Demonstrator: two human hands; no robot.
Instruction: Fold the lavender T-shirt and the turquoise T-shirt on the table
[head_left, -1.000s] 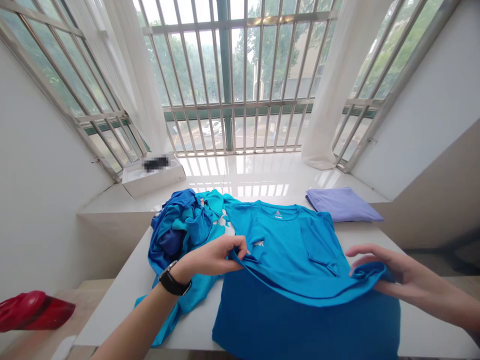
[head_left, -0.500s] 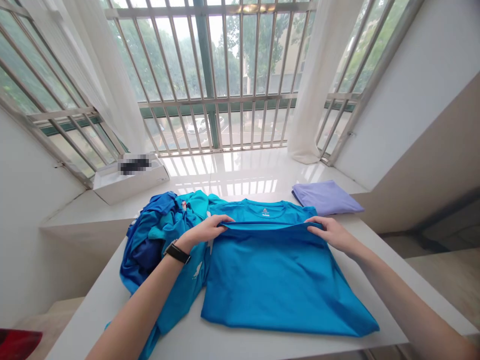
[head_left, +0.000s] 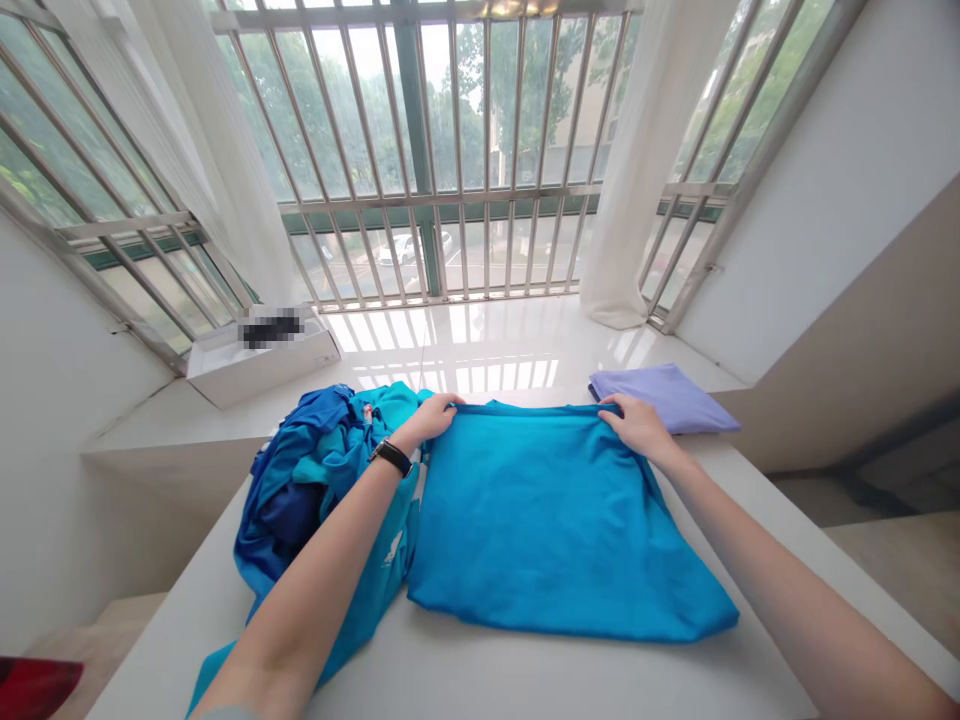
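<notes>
A blue T-shirt (head_left: 547, 520) lies doubled over on the white table, its folded edge toward me. My left hand (head_left: 436, 415) pinches the upper left corner of its raised hem, close to the shirt's collar end. At the upper right corner, my right hand (head_left: 631, 422) grips the same hem between thumb and fingers. The hem is stretched straight between both hands and covers nearly all of the neckline. Beside my left forearm, a heap of crumpled blue and teal clothes (head_left: 300, 470) touches the shirt's left side. A black watch sits on my left wrist.
A folded lavender garment (head_left: 667, 397) lies at the back right of the white table (head_left: 480, 680). On the window sill stands an open white box (head_left: 262, 365) with a blurred-out dark item. Barred windows and white curtains (head_left: 622, 200) border the sill.
Both hands have moved away from me with the hem, drawing it up to the collar end. The shirt's neckline and logo, visible before, are now covered. The near fold has slid slightly away from me.
</notes>
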